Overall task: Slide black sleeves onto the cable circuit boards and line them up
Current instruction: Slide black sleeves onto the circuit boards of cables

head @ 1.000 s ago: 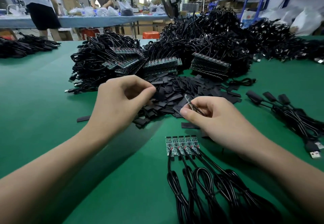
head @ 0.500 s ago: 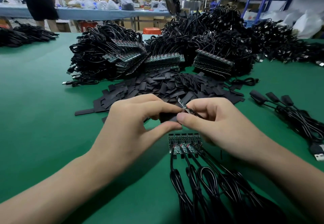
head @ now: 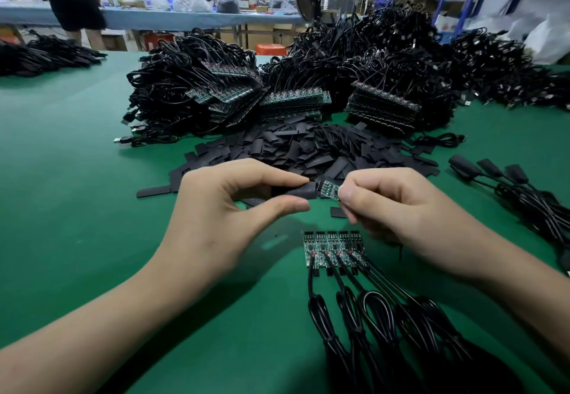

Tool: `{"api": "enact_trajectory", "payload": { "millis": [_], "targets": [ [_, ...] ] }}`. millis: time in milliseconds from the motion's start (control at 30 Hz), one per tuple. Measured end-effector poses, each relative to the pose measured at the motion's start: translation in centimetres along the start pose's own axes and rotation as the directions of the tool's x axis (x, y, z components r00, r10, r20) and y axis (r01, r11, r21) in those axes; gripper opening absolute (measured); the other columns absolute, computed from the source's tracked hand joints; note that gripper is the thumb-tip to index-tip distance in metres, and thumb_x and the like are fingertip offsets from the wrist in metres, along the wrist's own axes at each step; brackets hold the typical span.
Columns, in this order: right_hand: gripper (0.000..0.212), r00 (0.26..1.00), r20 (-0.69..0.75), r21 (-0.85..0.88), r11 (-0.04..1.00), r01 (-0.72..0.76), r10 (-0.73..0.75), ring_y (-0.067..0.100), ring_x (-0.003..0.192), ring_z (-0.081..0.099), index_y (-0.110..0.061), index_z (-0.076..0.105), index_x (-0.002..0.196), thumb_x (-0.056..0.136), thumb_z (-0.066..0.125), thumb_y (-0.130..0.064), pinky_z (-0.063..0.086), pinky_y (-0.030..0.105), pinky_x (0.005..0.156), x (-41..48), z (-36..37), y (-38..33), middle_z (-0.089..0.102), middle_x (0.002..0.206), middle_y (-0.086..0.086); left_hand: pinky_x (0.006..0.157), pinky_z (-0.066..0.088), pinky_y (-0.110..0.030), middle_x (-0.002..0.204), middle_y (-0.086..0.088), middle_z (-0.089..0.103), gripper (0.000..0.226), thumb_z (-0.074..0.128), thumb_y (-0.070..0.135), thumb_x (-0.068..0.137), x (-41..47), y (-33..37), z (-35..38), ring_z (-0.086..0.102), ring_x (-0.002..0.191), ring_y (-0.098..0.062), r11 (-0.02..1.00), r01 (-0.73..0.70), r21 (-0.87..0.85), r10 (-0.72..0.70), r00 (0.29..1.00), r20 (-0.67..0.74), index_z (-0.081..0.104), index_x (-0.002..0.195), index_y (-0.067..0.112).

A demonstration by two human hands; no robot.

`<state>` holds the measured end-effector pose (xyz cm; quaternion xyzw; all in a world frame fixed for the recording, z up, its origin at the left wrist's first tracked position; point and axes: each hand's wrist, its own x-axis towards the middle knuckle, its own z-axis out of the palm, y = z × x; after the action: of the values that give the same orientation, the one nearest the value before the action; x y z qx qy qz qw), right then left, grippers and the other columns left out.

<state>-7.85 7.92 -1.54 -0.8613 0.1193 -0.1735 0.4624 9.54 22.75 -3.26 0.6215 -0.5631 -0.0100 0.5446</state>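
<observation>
Sleeving step: left hand (head: 222, 208) pinches black sleeve (head: 300, 192), right hand (head: 401, 208) pinches circuit board (head: 328, 190); next, push it fully over.

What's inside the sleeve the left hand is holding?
One end of the circuit board sits in the mouth of the black sleeve; how far in it reaches is covered.

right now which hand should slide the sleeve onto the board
Left, probably. The left hand pinches the black sleeve, its mouth meeting the circuit board; the right hand pinches that board's other end, so it best steadies.
</observation>
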Motion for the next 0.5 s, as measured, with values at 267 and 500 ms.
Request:
{"api": "enact_trajectory", "payload": {
  "millis": [267,500],
  "targets": [
    [0.039,1.0,0.022,-0.173,0.985,0.015,-0.011,0.009,0.052,0.033,-0.018,0.057,0.071,0.098,0.05,-0.045,0.026,0.025,0.051,-0.21,0.06,0.01,0.038,0.056,-0.006,0.077,0.053,-0.015,0.086,0.014,0.076,0.021,0.08,0.036,0.074,0.04,-0.03,-0.18,0.072,0.083,-0.006,0.995,-0.056,0.087,0.054,0.998,0.027,0.081,0.093,0.027],
    [0.039,0.997,0.069,-0.303,0.953,0.002,0.02,0.004,0.051,0.035,-0.019,0.057,0.07,0.095,0.05,-0.048,0.029,0.025,0.052,-0.28,0.16,0.07,0.041,0.054,-0.009,0.076,0.055,-0.026,0.086,0.013,0.075,0.021,0.084,0.032,0.074,0.02,-0.32,-0.29,0.07,0.082,-0.006,0.98,-0.11,0.163,0.091,0.988,0.121,0.082,0.094,0.026]
  ]
}}
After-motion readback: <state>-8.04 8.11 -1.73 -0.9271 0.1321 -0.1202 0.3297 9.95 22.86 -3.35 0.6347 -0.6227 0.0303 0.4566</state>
